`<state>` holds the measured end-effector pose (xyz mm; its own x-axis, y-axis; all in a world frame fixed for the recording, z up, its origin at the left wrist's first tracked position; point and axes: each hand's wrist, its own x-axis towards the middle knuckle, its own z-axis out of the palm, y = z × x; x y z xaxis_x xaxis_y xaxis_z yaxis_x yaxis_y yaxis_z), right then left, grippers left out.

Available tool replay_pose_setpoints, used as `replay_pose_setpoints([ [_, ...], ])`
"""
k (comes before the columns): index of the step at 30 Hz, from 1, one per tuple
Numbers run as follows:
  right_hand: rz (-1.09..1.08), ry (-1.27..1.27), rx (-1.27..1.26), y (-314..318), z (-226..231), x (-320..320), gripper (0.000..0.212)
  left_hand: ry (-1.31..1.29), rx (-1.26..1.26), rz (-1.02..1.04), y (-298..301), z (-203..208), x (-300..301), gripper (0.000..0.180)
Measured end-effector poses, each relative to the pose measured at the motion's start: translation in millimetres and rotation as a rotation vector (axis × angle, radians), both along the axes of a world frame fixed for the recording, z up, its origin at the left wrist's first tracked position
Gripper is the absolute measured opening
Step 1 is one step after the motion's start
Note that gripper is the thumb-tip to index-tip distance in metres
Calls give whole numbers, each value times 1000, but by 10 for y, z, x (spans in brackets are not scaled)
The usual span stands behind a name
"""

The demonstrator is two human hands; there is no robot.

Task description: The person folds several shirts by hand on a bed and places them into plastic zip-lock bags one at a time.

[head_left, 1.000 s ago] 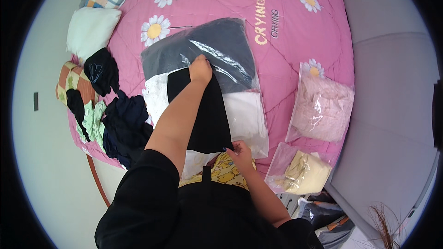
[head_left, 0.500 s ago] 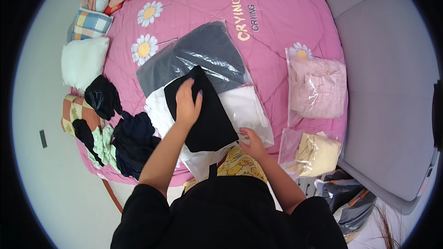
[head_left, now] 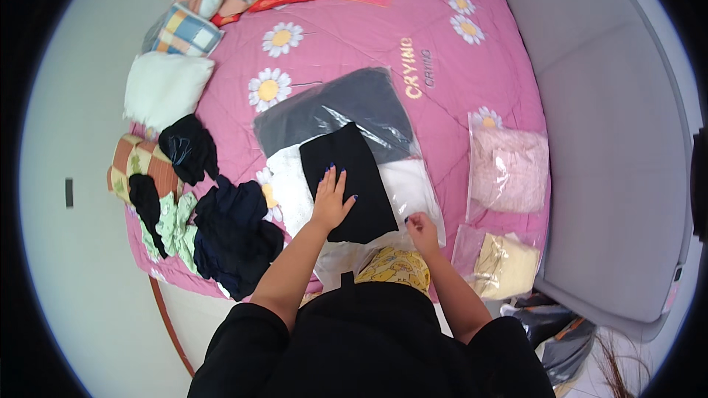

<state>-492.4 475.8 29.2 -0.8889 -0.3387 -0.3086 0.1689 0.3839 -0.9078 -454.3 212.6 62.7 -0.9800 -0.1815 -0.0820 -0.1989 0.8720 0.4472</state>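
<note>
Farther off, yellow lettering (head_left: 410, 68); nearer, left hand (head_left: 333, 204) on black cloth (head_left: 363, 186).

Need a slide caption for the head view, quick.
A person's left grip rests flat on black cloth, which lies over white cloth and bagged grey cloth on a pink flowered quilt.

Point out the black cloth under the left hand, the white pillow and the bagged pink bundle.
Black cloth (head_left: 365, 186): head view, on its upper face, right of the fingers.
White pillow (head_left: 168, 88): head view, middle of its face.
Bagged pink bundle (head_left: 509, 169): head view, middle of its front.
</note>
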Motion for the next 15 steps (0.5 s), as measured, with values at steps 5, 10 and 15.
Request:
replay_pose_setpoints([
  [5,114,-293,-112,-744,-61,-694,42,57,8,45,30,137,195,62],
  [10,264,-695,-234,-1138,213,-911,48,55,62,130,62,105,396,63],
  [15,333,-715,-315,-971,575,-1101,59,127,323,107,262,-23,314,60],
])
